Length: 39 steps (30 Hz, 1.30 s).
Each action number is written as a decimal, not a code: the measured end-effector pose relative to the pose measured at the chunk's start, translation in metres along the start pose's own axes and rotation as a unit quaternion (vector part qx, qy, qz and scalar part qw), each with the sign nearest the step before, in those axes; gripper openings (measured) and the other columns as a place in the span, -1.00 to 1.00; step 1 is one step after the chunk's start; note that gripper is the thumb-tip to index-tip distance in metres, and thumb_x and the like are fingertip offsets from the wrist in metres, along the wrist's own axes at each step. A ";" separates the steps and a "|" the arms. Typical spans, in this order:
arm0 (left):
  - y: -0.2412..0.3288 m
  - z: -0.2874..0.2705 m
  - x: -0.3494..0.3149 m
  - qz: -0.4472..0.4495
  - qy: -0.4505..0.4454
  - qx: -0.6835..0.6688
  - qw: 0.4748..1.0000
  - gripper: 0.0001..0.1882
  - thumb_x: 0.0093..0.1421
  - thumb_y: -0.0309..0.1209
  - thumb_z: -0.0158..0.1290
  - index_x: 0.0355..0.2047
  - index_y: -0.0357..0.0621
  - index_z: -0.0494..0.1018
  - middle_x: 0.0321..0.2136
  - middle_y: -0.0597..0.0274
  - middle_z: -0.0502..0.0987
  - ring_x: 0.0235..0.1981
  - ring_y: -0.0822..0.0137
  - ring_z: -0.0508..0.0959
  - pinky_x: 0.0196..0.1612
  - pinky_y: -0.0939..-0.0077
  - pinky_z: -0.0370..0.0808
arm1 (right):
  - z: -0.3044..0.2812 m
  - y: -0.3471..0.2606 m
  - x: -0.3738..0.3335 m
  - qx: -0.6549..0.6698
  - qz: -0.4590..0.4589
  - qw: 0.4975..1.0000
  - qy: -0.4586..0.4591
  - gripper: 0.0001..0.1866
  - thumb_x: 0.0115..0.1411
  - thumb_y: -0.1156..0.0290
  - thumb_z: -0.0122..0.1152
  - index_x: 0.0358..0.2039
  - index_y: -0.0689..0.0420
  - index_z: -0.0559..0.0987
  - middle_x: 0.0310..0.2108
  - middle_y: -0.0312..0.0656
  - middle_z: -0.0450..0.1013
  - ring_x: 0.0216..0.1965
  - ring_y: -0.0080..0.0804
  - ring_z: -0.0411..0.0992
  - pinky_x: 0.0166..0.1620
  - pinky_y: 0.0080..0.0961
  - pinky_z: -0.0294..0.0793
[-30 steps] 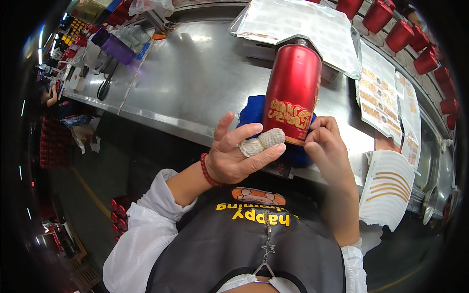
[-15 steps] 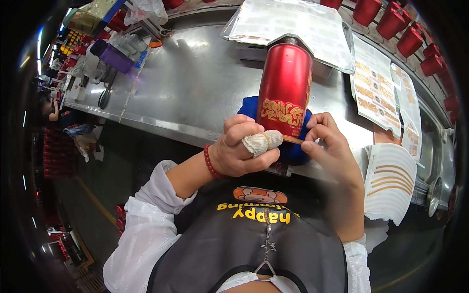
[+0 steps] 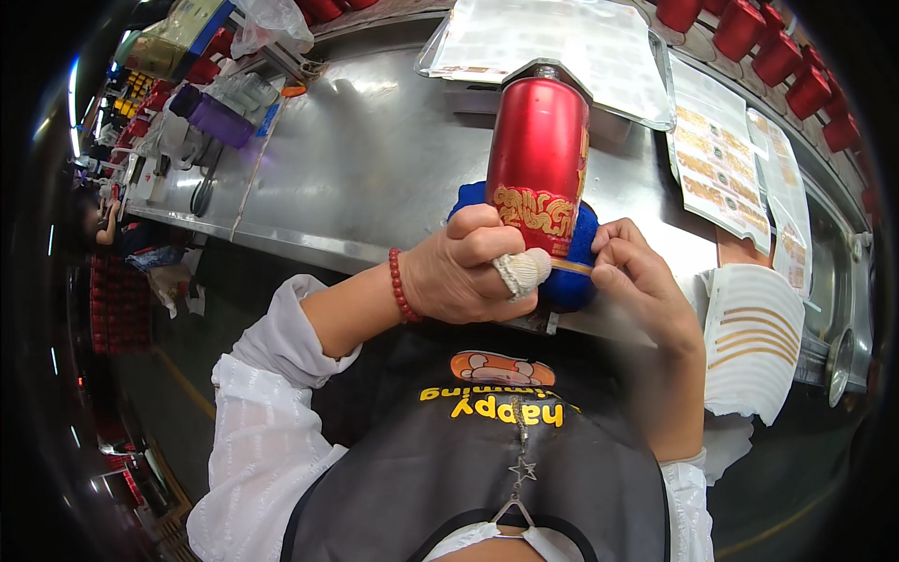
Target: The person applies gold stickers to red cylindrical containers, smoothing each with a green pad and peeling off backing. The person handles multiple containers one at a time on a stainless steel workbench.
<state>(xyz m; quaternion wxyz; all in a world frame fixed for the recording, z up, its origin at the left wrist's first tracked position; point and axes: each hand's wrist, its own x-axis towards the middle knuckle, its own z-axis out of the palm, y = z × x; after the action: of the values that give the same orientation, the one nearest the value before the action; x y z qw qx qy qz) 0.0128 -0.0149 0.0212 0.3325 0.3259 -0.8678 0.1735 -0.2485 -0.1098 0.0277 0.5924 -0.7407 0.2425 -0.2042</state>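
Note:
A glossy red bottle (image 3: 536, 136) with a gold pattern round its lower part lies on a blue cloth pad (image 3: 582, 234), its base toward me. Closed round the base end, my left hand (image 3: 459, 267) presses there with a finger wrapped in white ribbed cloth (image 3: 523, 273). A thin gold strip (image 3: 571, 267) runs from beside that wrapped finger to my right hand (image 3: 651, 286), whose thumb and fingertips pinch its free end. The strip's other end is hidden at the bottle's base. The bottle's neck sits in a dark angular rest (image 3: 545, 66).
Sheets of gold decals (image 3: 716, 173) lie to the right, beside a white backing sheet with several gold strips (image 3: 757, 337). At the back stands a tray of pale sheets (image 3: 552, 42). A purple bottle (image 3: 213, 117) is at left; several red bottles (image 3: 779, 58) stand far right.
The gold strip now stretches out from the bottle's base to my right fingertips. My left hand has turned slightly, and the bottle has shifted a little left in the view.

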 end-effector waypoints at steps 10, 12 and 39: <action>-0.001 -0.008 0.010 0.038 -0.036 0.018 0.998 -0.65 -0.13 -0.33 0.31 -0.25 0.08 0.58 -0.11 0.46 0.43 -0.03 0.26 0.29 -0.05 0.33 0.34 | -0.003 0.004 -0.004 0.001 -0.001 1.000 0.007 -0.74 0.27 0.32 0.29 -0.39 0.20 0.44 -0.20 -0.21 0.29 -0.11 -0.36 0.26 -0.02 -0.49 0.29; -0.003 -0.002 0.022 0.050 -0.037 0.021 0.998 -0.78 -0.12 -0.32 0.29 -0.40 0.24 0.56 -0.07 0.50 0.43 -0.03 0.27 0.28 -0.04 0.33 0.34 | -0.002 0.005 -0.004 0.000 0.002 1.000 0.007 -0.74 0.29 0.30 0.27 -0.40 0.18 0.44 -0.18 -0.23 0.27 -0.11 -0.42 0.24 -0.02 -0.53 0.26; 0.004 0.002 0.005 0.006 -0.029 0.037 0.999 -0.74 -0.15 -0.34 0.27 -0.39 0.26 0.53 0.01 0.49 0.47 -0.07 0.26 0.27 -0.08 0.29 0.33 | -0.008 0.012 -0.003 -0.031 0.011 0.999 0.003 -0.75 0.30 0.31 0.22 -0.43 0.14 0.41 -0.17 -0.29 0.25 -0.15 -0.53 0.21 -0.08 -0.61 0.22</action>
<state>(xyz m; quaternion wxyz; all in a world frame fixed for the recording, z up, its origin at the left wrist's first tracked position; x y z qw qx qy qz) 0.0060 -0.0149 0.0226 0.2937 0.3375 -0.8720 0.1985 -0.2571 -0.1158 0.0174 0.5707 -0.7552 0.2587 -0.1923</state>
